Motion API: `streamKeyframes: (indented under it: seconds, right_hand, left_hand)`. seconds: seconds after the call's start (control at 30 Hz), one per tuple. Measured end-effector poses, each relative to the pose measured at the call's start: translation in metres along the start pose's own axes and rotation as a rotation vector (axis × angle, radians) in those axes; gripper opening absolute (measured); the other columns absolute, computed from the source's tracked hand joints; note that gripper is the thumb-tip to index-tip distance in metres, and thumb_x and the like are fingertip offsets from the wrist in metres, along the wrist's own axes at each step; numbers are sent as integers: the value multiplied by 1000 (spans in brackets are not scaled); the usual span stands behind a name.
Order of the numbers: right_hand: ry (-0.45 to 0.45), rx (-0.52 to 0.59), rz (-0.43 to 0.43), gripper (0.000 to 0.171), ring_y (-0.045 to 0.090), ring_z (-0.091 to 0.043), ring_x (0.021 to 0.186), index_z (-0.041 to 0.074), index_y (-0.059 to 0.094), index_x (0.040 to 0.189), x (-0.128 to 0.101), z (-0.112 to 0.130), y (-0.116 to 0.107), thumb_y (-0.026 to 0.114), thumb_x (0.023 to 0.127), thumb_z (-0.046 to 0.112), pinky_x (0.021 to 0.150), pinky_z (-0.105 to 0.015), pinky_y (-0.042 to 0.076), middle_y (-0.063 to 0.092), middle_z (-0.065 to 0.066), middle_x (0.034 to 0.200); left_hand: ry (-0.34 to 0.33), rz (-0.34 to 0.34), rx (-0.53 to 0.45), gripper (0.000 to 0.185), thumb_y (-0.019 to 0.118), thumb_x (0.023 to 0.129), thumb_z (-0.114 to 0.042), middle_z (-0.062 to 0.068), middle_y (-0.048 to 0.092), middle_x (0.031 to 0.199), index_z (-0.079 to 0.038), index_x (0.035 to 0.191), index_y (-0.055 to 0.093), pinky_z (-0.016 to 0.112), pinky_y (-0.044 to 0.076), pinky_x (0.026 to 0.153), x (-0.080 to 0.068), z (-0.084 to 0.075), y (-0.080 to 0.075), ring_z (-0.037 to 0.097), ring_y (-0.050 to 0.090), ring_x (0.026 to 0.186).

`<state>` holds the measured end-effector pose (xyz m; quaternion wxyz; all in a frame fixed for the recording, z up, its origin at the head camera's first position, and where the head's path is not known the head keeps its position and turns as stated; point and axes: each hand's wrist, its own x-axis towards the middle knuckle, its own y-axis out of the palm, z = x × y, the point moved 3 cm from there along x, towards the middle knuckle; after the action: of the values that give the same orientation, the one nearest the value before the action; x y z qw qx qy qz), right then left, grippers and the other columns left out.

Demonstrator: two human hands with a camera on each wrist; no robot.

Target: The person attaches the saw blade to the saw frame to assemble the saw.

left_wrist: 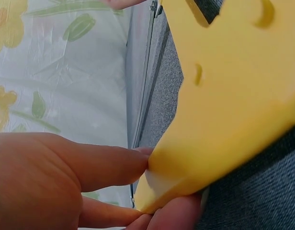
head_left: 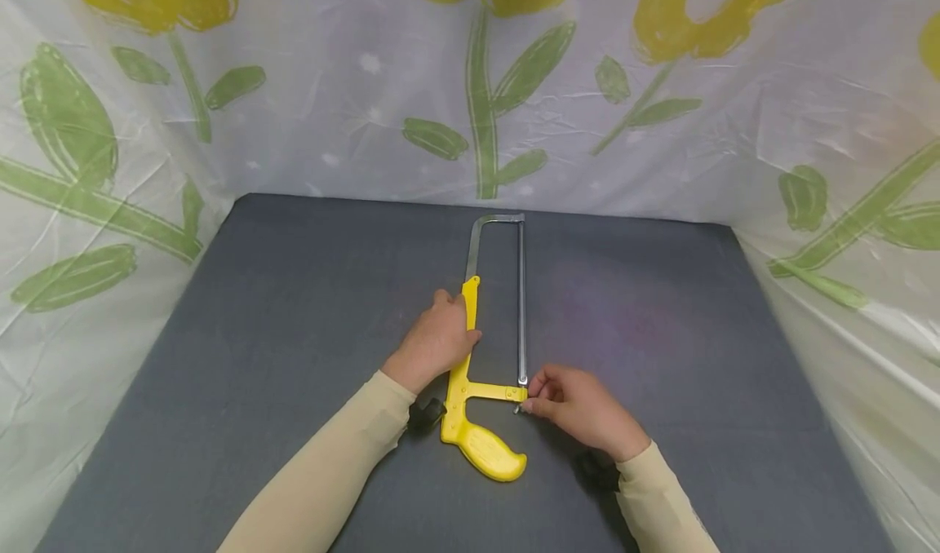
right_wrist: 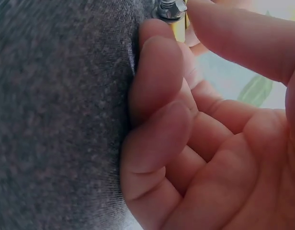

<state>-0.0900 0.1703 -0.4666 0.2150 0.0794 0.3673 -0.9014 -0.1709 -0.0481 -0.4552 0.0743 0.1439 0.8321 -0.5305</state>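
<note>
Beige sleeves come in from the lower edge of the head view, one for each arm of the person, and they lie nearest to the camera. Behind everything hangs a whitish curtain, printed with yellow flowers and green leaves, which surrounds the work on the back and on both sides. Before it extends a dark grey tabletop, whose woven texture is visible in the wrist views.

Near the middle of this tabletop is a hacksaw, with its yellow handle toward the person and its metal bow toward the curtain. The left hand grips the yellow frame above the handle, with the thumb on one side and the fingers on the other. The right hand has its fingers curled, beside the end of the short yellow crosspiece. From this crosspiece, the narrow metal blade runs to the tip of the bow.

At each wrist sits a small black device. Smallest is a metal nut, close by the right thumb and fingertips; whether they pinch it, I cannot tell.
</note>
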Motion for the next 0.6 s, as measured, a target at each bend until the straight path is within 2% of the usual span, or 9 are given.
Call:
streamKeyframes:
  seconds: [0.23, 0.43, 0.6]
  right_hand:
    - [9, 24, 1, 13, 58, -12, 70, 17, 70, 96, 1, -1, 1, 82, 96, 20, 64, -26, 46, 65, 5, 78]
    - [0, 17, -11, 11, 58, -12, 69, 15, 71, 95, 0, 0, 0, 82, 95, 15, 63, -26, 46, 65, 4, 78]
    - [25, -11, -15, 11, 58, -13, 70, 17, 72, 90, 0, 2, 1, 82, 95, 14, 63, -27, 46, 66, 5, 76]
  left_hand:
    - [41, -22, -2, 69, 76, 103, -27, 23, 53, 134, 7, 156, 49, 35, 60, 69, 1, 0, -1, 23, 64, 77]
    - [36, -23, -12, 69, 77, 102, -26, 23, 54, 131, 7, 156, 49, 33, 60, 67, 0, 1, -1, 22, 64, 76]
    - [24, -22, -22, 68, 78, 102, -26, 22, 54, 132, 6, 155, 51, 32, 61, 67, -1, 2, 1, 22, 64, 77]
